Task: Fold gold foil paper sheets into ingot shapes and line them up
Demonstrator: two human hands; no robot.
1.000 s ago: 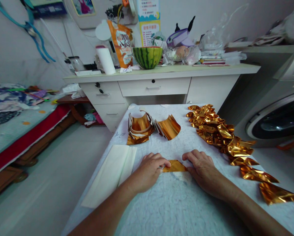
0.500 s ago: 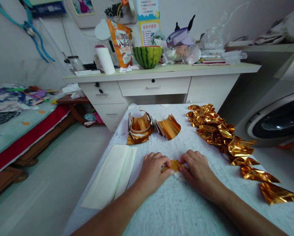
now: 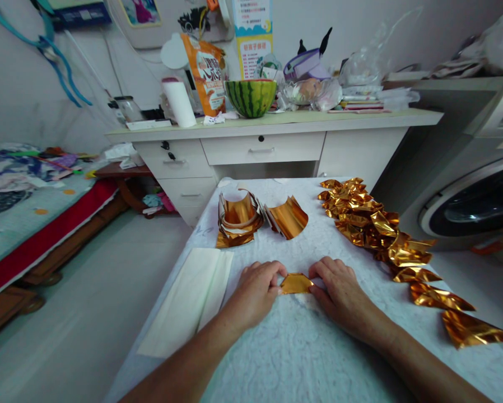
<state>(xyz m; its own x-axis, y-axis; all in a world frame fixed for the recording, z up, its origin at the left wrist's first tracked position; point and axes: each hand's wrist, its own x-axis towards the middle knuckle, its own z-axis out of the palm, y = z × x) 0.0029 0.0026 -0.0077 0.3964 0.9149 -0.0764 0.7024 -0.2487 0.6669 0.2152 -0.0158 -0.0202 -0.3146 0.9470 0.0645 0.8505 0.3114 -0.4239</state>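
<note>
A small piece of folded gold foil paper (image 3: pixel 297 284), wider along its lower edge than its upper one, lies between my hands on the pale cloth-covered table (image 3: pixel 276 352). My left hand (image 3: pixel 257 291) pinches its left end between thumb and fingers. At the other end, my right hand (image 3: pixel 339 285) is closed on the right corner with thumb and fingertips. Beyond my hands are curled gold foil sheets (image 3: pixel 291 217) and a curled stack of foil sheets (image 3: pixel 238 218). Along the right side runs a heap of folded gold foil pieces (image 3: pixel 373 229).
Pale paper sheets (image 3: pixel 184 302) lie left of my left forearm. Behind the table stands a white desk (image 3: pixel 264 146) bearing a halved watermelon (image 3: pixel 251 99) and an orange snack bag (image 3: pixel 207 78). A washing machine (image 3: pixel 465 151) is at the right, a bed (image 3: pixel 66 212) at the left.
My left thumb has drawn back leftward off the middle of the folded foil, so more of it shows. My right hand has hardly moved.
</note>
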